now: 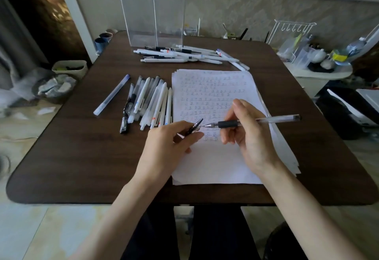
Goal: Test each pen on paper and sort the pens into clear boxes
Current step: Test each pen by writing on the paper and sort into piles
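Right hand (249, 134) grips clear pen (254, 122), tip just above paper (213, 157). Left hand (170, 144) pinches black cap (193, 126). Clear boxes (151, 9) stand at counter (82, 157) far edge.

Our dark wooden table (82, 157) and its load.
At centre right we see a stack of written-on paper (213, 163), a bundle of pens (149, 101) just left of it, a lone blue-capped pen (111, 95) further left, and at upper centre a heap of pens (184, 55) before two clear boxes (151, 9).
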Motion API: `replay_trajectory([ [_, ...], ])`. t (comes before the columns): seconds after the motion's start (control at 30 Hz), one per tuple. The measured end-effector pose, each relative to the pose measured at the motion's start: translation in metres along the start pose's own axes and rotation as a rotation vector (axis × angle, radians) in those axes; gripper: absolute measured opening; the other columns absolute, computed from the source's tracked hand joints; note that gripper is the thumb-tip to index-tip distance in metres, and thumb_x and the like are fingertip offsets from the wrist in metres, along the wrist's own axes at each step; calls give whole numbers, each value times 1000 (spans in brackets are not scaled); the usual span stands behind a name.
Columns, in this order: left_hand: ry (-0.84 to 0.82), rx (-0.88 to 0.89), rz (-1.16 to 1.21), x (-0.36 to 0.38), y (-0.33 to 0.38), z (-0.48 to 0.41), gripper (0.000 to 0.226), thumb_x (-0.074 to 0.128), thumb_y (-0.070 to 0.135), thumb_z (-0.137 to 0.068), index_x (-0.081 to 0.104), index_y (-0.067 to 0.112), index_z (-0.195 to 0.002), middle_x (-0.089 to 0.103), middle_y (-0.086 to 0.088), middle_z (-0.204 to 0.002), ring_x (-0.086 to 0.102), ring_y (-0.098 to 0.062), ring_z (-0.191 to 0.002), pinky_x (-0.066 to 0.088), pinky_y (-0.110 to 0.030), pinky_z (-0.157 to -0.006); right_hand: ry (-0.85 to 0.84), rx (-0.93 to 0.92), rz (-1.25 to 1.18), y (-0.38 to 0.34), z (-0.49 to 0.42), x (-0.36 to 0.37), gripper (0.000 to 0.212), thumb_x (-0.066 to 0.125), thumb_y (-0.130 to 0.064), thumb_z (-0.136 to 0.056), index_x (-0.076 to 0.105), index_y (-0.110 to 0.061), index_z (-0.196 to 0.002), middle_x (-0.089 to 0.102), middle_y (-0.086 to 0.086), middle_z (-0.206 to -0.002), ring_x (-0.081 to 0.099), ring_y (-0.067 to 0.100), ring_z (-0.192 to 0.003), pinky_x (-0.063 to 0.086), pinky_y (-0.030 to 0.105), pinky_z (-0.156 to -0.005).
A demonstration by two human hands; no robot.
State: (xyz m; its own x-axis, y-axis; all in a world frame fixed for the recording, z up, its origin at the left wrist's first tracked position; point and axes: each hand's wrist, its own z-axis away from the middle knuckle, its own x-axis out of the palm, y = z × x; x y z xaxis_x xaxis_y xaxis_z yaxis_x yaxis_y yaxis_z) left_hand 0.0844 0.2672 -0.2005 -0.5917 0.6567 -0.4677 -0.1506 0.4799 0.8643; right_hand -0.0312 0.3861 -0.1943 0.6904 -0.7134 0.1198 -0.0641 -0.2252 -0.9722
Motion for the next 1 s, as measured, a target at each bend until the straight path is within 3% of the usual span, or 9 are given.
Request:
replay_trajectory([
  [0.1, 4, 51, -19, 0, -3, -1, 6, 71, 23, -81, 72, 17, -82, 61, 14, -63, 56, 1, -55, 36, -7, -52, 25, 3, -5, 0, 1, -2, 34, 43, -30, -93, 50, -8, -68, 56, 2, -48, 49, 17, -45, 36, 26, -46],
  [0.2, -13, 244, -111, 1, -6, -2, 17, 68, 28, -81, 73, 14, -87, 61, 5, -65, 55, -10, -65, 41, -17, -56, -26, 27, 60, -1, 3, 2, 38, 50, -30, -93, 51, -4, -65, 52, 3, -44, 46, 15, -41, 35, 19, -43],
  [0.27, -58, 358, -158, 2, -6, 1, 25, 62, 34, -83, 72, 12, -88, 56, 3, -65, 49, -12, -59, 39, -25, -53, -21, 44, 89, -1, 4, 5, 41, 55, -30, -90, 49, -1, -63, 46, 3, -42, 42, 13, -38, 33, 19, -43],
  [0.47, 14, 498, -157, -1, -8, 6, 28, 54, 28, -90, 67, 4, -84, 45, 2, -62, 39, -10, -55, 35, -27, -49, 31, 75, 63, -4, 1, 16, 39, 49, -15, -96, 49, -7, -58, 45, 2, -36, 43, 13, -32, 29, 22, -41],
  [0.63, 137, 488, -188, 0, -10, 6, 29, 53, 26, -91, 67, 1, -85, 48, -3, -61, 42, -17, -53, 37, -31, -49, 64, 141, 49, -8, -8, 32, 39, 48, -15, -96, 48, -8, -57, 44, 4, -37, 39, 16, -33, 27, 24, -42],
  [0.77, 220, 408, -152, -4, -9, 4, 19, 56, 20, -91, 67, 7, -98, 54, 7, -71, 49, -8, -60, 41, -22, -54, -10, 239, 58, -18, -23, 45, 40, 49, -22, -96, 48, -8, -59, 45, 4, -38, 36, 17, -39, 26, 24, -43],
  [0.87, 209, 300, -89, -13, 2, -3, 32, 48, 12, -96, 53, 14, -127, 55, 15, -80, 56, 0, -70, 44, -11, -61, -172, 269, 110, -29, -42, 56, 41, 52, -40, -93, 53, -8, -68, 52, 2, -45, 41, 15, -45, 32, 22, -46],
  [1.0, 297, 120, -186, -39, 7, -30, 25, 41, 18, -98, 53, 14, -121, 59, 6, -74, 56, -10, -61, 42, -21, -48, -135, 301, 125, -27, -74, 63, 47, 51, -50, -91, 60, -5, -94, 61, 4, -53, 45, 12, -48, 35, 20, -46],
])
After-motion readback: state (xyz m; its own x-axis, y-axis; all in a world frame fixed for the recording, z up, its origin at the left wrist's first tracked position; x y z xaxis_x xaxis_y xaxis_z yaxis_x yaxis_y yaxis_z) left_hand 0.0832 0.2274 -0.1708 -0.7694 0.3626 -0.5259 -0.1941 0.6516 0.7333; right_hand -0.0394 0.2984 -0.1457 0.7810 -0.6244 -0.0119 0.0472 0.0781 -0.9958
